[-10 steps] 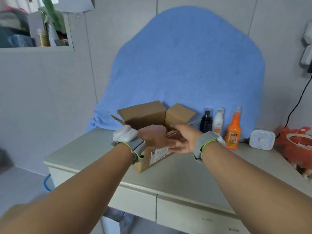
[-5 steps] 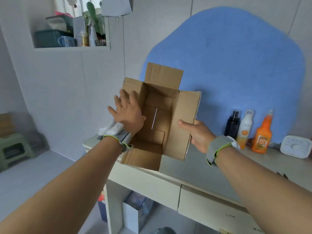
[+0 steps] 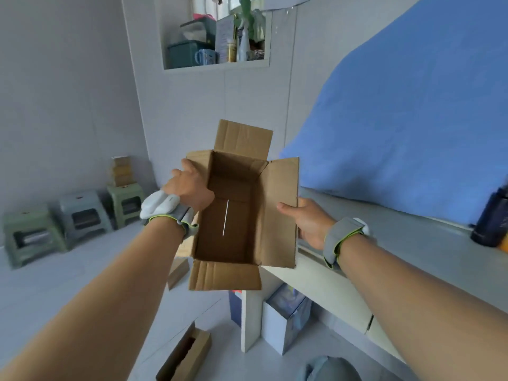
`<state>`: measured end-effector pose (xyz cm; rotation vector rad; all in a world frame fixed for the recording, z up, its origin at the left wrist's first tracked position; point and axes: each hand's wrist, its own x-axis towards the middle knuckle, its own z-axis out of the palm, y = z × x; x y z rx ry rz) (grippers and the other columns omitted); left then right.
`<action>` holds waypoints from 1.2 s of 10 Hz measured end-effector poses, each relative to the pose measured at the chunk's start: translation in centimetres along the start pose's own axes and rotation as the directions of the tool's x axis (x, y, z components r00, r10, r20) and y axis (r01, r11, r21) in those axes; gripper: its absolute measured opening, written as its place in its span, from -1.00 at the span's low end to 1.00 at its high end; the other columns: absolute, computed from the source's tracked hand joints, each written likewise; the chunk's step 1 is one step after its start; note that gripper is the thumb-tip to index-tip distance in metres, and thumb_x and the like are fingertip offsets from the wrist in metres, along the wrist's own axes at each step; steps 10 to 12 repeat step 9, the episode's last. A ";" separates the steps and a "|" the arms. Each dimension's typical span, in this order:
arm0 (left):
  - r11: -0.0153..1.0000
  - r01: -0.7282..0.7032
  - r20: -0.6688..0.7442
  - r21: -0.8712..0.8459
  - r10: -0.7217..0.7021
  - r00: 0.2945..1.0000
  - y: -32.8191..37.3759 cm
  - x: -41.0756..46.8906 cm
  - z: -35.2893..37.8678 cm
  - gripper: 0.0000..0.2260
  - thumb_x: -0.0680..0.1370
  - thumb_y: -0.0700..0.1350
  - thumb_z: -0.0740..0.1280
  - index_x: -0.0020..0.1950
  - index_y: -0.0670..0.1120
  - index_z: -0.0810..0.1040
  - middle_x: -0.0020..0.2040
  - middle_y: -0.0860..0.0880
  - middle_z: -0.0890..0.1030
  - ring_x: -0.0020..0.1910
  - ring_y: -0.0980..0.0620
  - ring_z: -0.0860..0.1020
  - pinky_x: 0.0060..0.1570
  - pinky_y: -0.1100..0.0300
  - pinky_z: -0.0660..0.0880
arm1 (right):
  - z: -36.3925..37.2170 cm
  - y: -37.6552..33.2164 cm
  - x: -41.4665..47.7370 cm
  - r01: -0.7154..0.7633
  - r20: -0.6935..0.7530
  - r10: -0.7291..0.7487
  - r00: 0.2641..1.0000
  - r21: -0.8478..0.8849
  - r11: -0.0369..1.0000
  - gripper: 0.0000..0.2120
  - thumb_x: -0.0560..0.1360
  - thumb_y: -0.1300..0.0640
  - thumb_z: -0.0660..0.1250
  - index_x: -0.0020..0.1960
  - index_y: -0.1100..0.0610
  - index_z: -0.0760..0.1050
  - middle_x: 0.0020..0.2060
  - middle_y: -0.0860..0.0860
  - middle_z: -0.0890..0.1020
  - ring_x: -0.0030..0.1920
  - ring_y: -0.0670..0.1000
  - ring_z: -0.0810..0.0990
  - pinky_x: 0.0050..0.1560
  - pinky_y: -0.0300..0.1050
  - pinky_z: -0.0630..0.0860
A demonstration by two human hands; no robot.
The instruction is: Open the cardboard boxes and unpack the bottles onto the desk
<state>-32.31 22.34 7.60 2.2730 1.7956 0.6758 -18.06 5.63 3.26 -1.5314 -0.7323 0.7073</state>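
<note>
Head view: empty cardboard box [image 3: 233,215], flaps open, held aloft past the desk [image 3: 412,243] end; left hand [image 3: 189,185] grips its 9 o'clock wall, fingers curled; right hand [image 3: 310,221] pinches the 3 o'clock flap.

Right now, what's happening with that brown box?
A person holds an opened cardboard box up in the air with both hands, beside the desk. The left hand grips its left wall and the right hand pinches its right flap. The box looks empty inside. A dark bottle stands on the desk.
</note>
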 end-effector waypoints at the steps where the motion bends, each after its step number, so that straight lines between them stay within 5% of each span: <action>1: 0.989 -0.007 0.134 0.150 -0.014 0.991 -4.3 0.7 1.9 -0.40 0.51 -0.10 0.33 0.48 -0.18 0.16 0.34 -0.22 0.46 0.32 -0.22 0.46 0.26 -0.03 0.38 | 2.5 0.8 0.4 -0.079 0.049 0.092 0.995 -0.228 0.970 -0.57 0.55 0.02 0.33 0.34 0.22 0.43 0.21 0.19 0.57 0.22 0.19 0.54 0.25 0.14 0.50; 2: 0.960 -0.126 0.311 0.251 0.043 0.949 -8.5 0.3 4.7 -0.49 0.47 -0.09 0.28 0.39 -0.25 0.34 0.25 -0.20 0.56 0.19 -0.18 0.56 0.11 0.06 0.50 | 3.6 1.2 0.1 -0.191 0.101 0.238 0.966 -0.339 0.921 -0.50 0.55 0.02 0.34 0.39 0.23 0.36 0.29 0.17 0.50 0.10 0.08 0.55 -0.02 -0.04 0.59; 3: 0.955 -0.129 0.471 0.266 -0.012 0.882 -10.8 -0.6 7.7 -0.62 0.47 -0.15 0.33 0.24 -0.28 0.50 0.15 -0.19 0.61 0.12 -0.15 0.60 -0.04 0.13 0.51 | 3.7 2.4 -0.1 -0.236 0.139 0.295 0.945 -0.333 0.913 -0.48 0.56 0.06 0.33 0.45 0.22 0.31 0.37 0.12 0.44 0.24 0.11 0.53 0.15 0.02 0.57; 4: 0.955 -0.047 0.482 0.294 -0.106 0.870 -12.2 -0.2 9.5 -0.55 0.40 -0.17 0.40 0.26 -0.30 0.49 0.10 -0.20 0.63 0.09 -0.13 0.62 0.07 0.07 0.58 | 3.4 3.6 -0.3 -0.221 0.157 0.277 0.948 -0.302 0.927 -0.51 0.56 0.10 0.34 0.43 0.21 0.34 0.35 0.12 0.45 0.28 0.14 0.51 0.18 0.03 0.56; 5: 0.958 0.083 0.414 0.274 -0.195 0.889 -12.5 1.2 10.3 -0.18 0.50 0.03 0.37 0.54 -0.32 -0.01 0.42 -0.28 0.34 0.36 -0.26 0.41 0.31 -0.09 0.42 | 2.6 3.9 -0.4 -0.193 0.190 0.247 0.950 -0.266 0.945 -0.57 0.55 0.11 0.35 0.37 0.20 0.40 0.29 0.12 0.51 0.22 0.15 0.57 0.13 -0.01 0.58; 6: 0.983 0.052 0.378 0.178 -0.117 0.919 -9.3 1.0 10.1 -0.29 0.56 0.10 0.30 0.52 -0.25 0.07 0.51 -0.31 0.16 0.46 -0.33 0.23 0.42 -0.10 0.25 | 1.5 3.8 -0.3 -0.182 0.181 0.226 0.957 -0.231 0.956 -0.66 0.55 0.12 0.34 0.30 0.18 0.47 0.21 0.14 0.59 0.16 0.15 0.62 0.09 -0.03 0.60; 7: 0.998 -0.047 0.324 -0.042 0.058 0.944 -4.3 0.6 9.9 -0.52 0.53 0.03 0.36 0.32 -0.18 0.32 0.38 -0.27 0.41 0.33 -0.26 0.42 0.24 0.00 0.39 | -0.5 3.9 -0.5 -0.164 0.134 0.191 0.972 -0.187 0.969 -0.73 0.55 0.15 0.34 0.23 0.19 0.53 0.13 0.14 0.66 0.05 0.10 0.67 0.08 -0.02 0.61; 9: 0.845 -0.294 0.353 -0.447 0.468 0.810 6.9 -3.6 9.8 -0.69 0.52 0.03 0.36 0.19 -0.09 0.58 0.12 -0.09 0.65 0.11 -0.13 0.62 0.14 -0.04 0.56 | -7.1 3.9 -2.9 -0.122 -0.010 0.121 0.993 -0.130 0.984 -0.78 0.54 0.23 0.36 0.17 0.25 0.56 0.03 0.16 0.70 -0.11 0.05 0.65 -0.06 -0.12 0.55; 12: 0.845 -0.294 0.353 -0.447 0.468 0.810 6.9 -3.6 9.8 -0.69 0.52 0.03 0.36 0.19 -0.09 0.58 0.12 -0.09 0.65 0.11 -0.13 0.62 0.14 -0.04 0.56 | -7.1 3.9 -2.9 -0.122 -0.010 0.121 0.993 -0.130 0.984 -0.78 0.54 0.23 0.36 0.17 0.25 0.56 0.03 0.16 0.70 -0.11 0.05 0.65 -0.06 -0.12 0.55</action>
